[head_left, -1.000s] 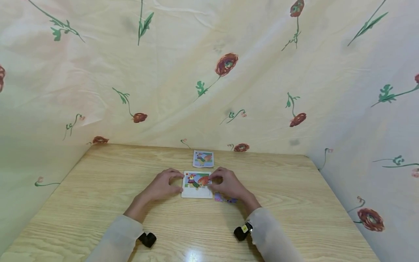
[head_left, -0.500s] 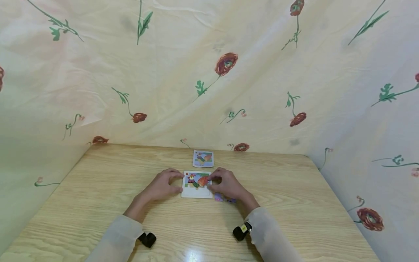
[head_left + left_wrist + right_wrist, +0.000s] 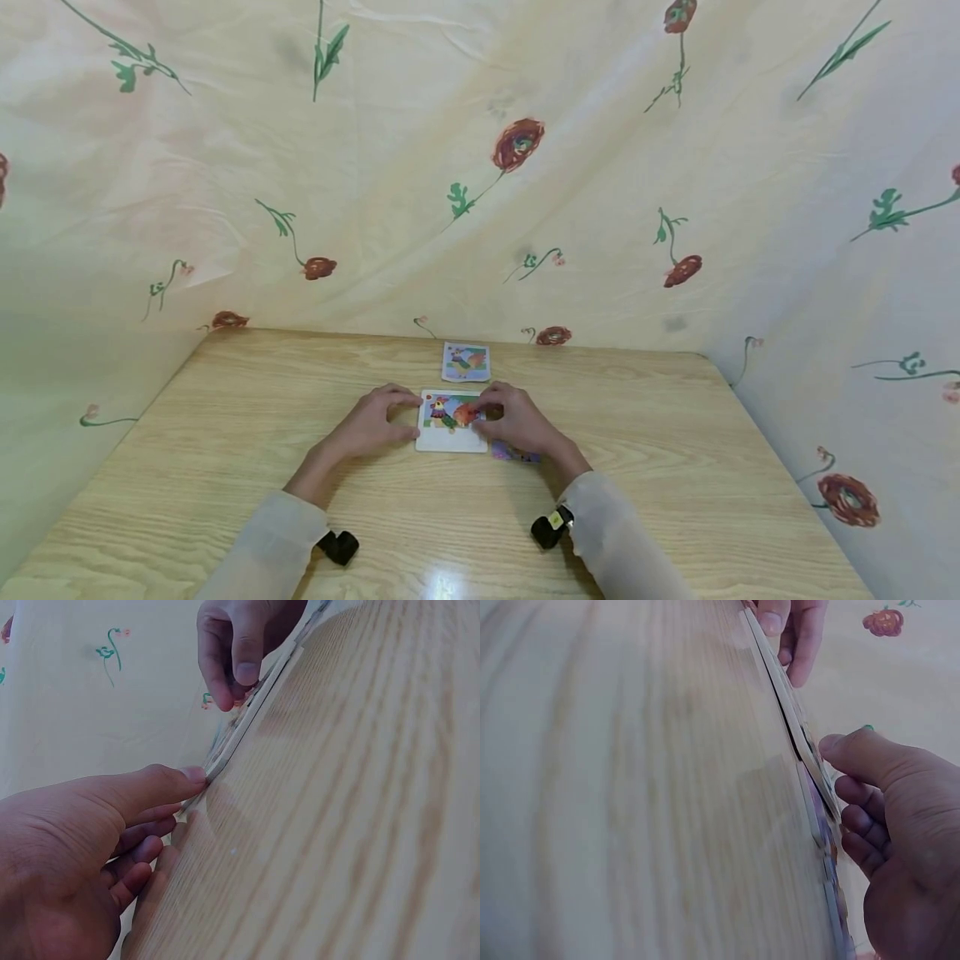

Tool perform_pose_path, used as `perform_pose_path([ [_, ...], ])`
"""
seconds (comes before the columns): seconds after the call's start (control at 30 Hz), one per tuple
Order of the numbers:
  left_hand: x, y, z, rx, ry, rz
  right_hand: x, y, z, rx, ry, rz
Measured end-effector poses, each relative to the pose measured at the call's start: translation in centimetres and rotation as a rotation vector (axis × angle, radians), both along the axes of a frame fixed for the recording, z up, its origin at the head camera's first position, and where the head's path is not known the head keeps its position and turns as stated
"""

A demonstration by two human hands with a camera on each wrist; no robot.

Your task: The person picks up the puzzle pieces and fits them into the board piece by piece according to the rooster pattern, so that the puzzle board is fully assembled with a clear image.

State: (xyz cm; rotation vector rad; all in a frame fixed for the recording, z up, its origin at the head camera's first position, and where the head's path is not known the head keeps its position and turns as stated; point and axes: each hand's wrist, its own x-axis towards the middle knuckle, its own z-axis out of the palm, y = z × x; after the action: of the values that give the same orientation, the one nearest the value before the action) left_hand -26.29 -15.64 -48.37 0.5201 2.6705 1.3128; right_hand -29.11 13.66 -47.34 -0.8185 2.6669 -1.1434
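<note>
A white puzzle tray [image 3: 452, 442] lies on the table, its upper part filled with a rooster picture [image 3: 444, 410]. My left hand [image 3: 377, 422] holds the tray's left edge, thumb at the near corner and index finger farther up. Over the right side of the picture, my right hand [image 3: 517, 421] has its thumb and index finger curled on a puzzle piece near the red tail; the fingers partly cover it. Loose purple puzzle pieces [image 3: 513, 452] lie beside the tray's lower right corner, partly under the right wrist.
A small reference card [image 3: 466, 362] with the same rooster lies just behind the tray. The wooden table [image 3: 300, 375] meets a flowered cloth [image 3: 405, 167] at its back and sides. Both wrists carry black cameras.
My right thumb and index finger have shifted slightly left, from the tray's right edge onto the picture. The left hand stays on the tray's edge.
</note>
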Motion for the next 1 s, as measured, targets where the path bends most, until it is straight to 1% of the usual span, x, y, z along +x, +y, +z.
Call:
perform_pose_path([
  [0.13, -0.07, 0.04, -0.08, -0.003, 0.003, 0.001, 0.03, -0.35, 0.0, 0.017, -0.011, 0.008],
  [0.37, -0.19, 0.0, -0.28, -0.002, 0.016, -0.002, -0.17, -0.59, -0.17, 0.029, 0.005, 0.024],
  [0.63, -0.11, 0.02, -0.23, 0.006, 0.006, -0.007, -0.24, -0.56, -0.22, 0.05, -0.004, 0.013],
  [0.87, -0.1, 0.01, -0.26, -0.001, 0.014, -0.001, -0.12, -0.5, -0.16, 0.049, 0.022, 0.03],
  [1.0, -0.07, -0.02, -0.28, -0.007, 0.021, -0.003, 0.23, -0.22, -0.05, 0.058, 0.038, 0.012],
])
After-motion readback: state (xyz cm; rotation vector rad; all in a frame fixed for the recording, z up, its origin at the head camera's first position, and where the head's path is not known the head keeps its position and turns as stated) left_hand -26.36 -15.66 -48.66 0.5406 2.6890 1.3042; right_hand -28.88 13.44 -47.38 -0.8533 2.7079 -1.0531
